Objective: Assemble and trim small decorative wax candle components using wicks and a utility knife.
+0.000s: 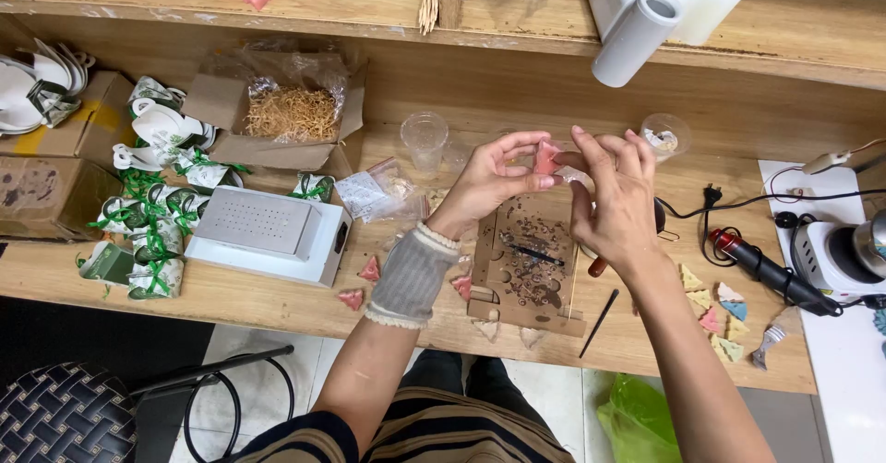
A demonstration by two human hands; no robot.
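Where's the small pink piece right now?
In the head view, the small pink piece is pinched between the left hand and right hand, above the cardboard sheet.

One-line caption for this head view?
Both hands, left hand and right hand, pinch a small pink tree-shaped piece above a cardboard sheet.

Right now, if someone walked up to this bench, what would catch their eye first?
Probably the two hands raised mid-bench: the left hand and right hand pinch a small pink piece between them, above a cardboard sheet littered with dark shavings. Next, the cluster of green-ribboned packets at the left, and the white roll on the upper shelf.
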